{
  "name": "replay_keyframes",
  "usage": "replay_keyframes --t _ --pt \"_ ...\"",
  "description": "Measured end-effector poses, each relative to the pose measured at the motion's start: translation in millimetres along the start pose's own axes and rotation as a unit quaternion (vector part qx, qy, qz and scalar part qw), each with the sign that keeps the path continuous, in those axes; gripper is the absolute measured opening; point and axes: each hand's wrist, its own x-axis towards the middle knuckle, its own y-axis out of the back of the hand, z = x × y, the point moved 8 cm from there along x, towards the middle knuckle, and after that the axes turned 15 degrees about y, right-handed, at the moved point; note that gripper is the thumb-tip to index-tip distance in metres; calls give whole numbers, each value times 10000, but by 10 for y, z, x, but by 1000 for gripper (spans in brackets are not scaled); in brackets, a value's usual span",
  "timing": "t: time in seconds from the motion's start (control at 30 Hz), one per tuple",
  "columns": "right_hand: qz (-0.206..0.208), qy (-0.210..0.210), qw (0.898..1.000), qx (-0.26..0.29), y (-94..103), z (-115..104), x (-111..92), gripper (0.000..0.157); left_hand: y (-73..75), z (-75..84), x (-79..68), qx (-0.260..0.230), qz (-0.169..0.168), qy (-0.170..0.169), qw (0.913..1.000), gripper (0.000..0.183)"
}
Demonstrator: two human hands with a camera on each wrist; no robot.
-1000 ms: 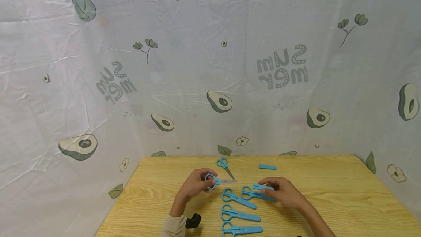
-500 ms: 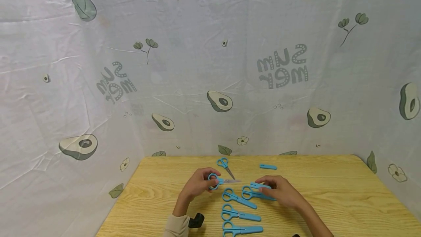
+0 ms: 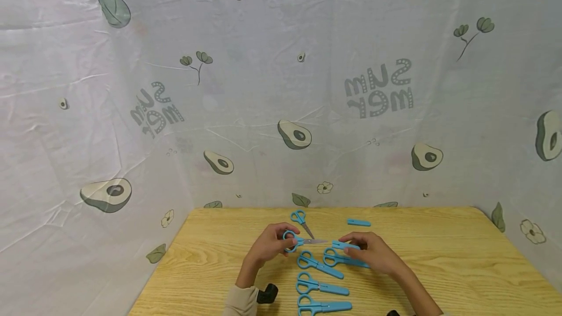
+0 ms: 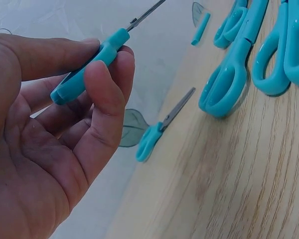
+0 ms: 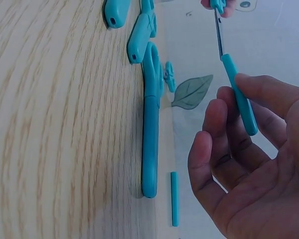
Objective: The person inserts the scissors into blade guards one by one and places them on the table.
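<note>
My left hand (image 3: pixel 273 244) pinches a pair of blue-handled scissors (image 4: pixel 107 52) by the handles, bare metal blades pointing right. Between thumb and fingers my right hand (image 3: pixel 373 250) holds a blue blade cover (image 5: pixel 239 94), its end turned toward the blade tips. In the head view a small gap shows between tips and cover; in the right wrist view the blades look close to or at the cover's mouth, and I cannot tell whether they touch. Just below the right hand lies a pair of covered scissors (image 3: pixel 335 257). Behind the left hand rests an uncovered pair of scissors (image 3: pixel 299 218).
Nearer the front, several covered scissors (image 3: pixel 322 287) lie in a column on the wooden table (image 3: pixel 197 277). A loose blade cover (image 3: pixel 358 222) lies toward the back right. A white printed sheet (image 3: pixel 263 87) hangs behind the table.
The left hand has moved slightly right with the scissors, and the right hand slightly left with the blade cover. The gap between blade tips and cover has narrowed.
</note>
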Motion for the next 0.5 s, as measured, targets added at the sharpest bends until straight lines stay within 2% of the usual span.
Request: replay_keyframes --t 0.23,0.5 --pt "-7 41 9999 104 -14 -14 8 35 -34 7 12 -3 -61 -37 10000 25" --pt "-7 -19 9997 240 -19 -3 44 37 -99 68 21 38 -102 -61 9999 31"
